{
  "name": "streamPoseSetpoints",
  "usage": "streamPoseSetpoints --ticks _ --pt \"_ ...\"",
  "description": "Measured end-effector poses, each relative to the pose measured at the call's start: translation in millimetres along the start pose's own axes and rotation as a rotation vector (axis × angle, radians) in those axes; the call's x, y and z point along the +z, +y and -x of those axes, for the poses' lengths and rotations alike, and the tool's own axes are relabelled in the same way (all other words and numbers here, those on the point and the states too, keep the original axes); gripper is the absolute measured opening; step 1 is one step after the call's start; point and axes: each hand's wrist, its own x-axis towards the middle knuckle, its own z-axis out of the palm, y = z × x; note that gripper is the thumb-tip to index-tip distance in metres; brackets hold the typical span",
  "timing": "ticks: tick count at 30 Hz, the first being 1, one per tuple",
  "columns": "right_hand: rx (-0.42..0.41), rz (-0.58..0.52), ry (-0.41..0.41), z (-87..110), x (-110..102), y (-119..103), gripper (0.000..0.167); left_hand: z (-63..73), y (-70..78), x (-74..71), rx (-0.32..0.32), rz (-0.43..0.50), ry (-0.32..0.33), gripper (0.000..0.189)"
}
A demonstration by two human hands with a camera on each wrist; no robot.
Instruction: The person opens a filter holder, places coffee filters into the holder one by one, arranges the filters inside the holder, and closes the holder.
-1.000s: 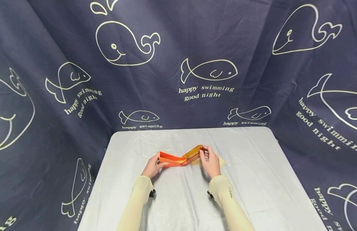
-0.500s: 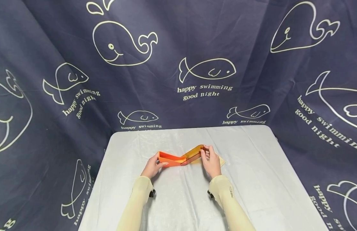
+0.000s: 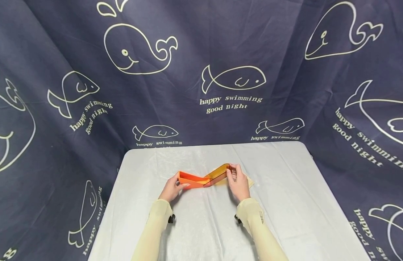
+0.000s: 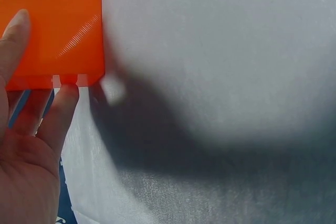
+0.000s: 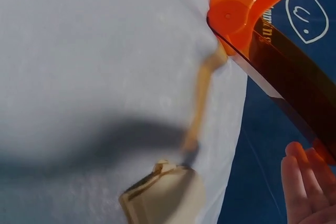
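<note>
An orange plastic case (image 3: 192,183) with a see-through amber lid (image 3: 217,175) is held over the middle of the table. The two parts meet at a round pivot, seen in the right wrist view, and spread into a wide V. My left hand (image 3: 170,189) grips the case's far left end, thumb on the near side; in the left wrist view a fingertip presses its notched bottom edge. With my right hand (image 3: 239,185) I pinch the lid's raised free end, though the thumb is out of sight in the right wrist view. The case looks hollow.
A cream-coloured, layered flat block (image 5: 167,198) lies on the table under my right hand. Pale grey cloth covers the table (image 3: 204,224). Dark blue curtains (image 3: 188,83) with whale and fish drawings stand close behind and on both sides.
Both hands keep their hold, and the angle between case and lid stays about the same. The head view has shifted very slightly.
</note>
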Motion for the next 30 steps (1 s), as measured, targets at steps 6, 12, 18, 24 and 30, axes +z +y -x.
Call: streamPoseSetpoints --ticks 6,12,18,24,30 --pt "-0.009 0.025 -0.024 -4.8 -19 5 0.036 -1.1 0.0 -1.1 0.004 -0.012 -0.007 0.033" --pt "-0.007 0.113 0.054 -13.4 -41 22 0.032 -1.1 -0.6 -1.7 -0.006 -0.004 -0.012 0.034" --pt "0.023 0.272 0.077 -19.2 -54 40 0.028 -0.9 -1.0 -1.5 -0.016 -0.002 -0.012 0.034" --pt "0.102 0.402 0.007 -16.7 -60 49 0.032 -1.3 0.2 -1.6 -0.033 -0.004 -0.011 0.038" --pt "0.157 0.504 -0.069 -15.7 -60 55 0.042 -0.8 1.1 -1.3 -0.060 -0.001 -0.021 0.039"
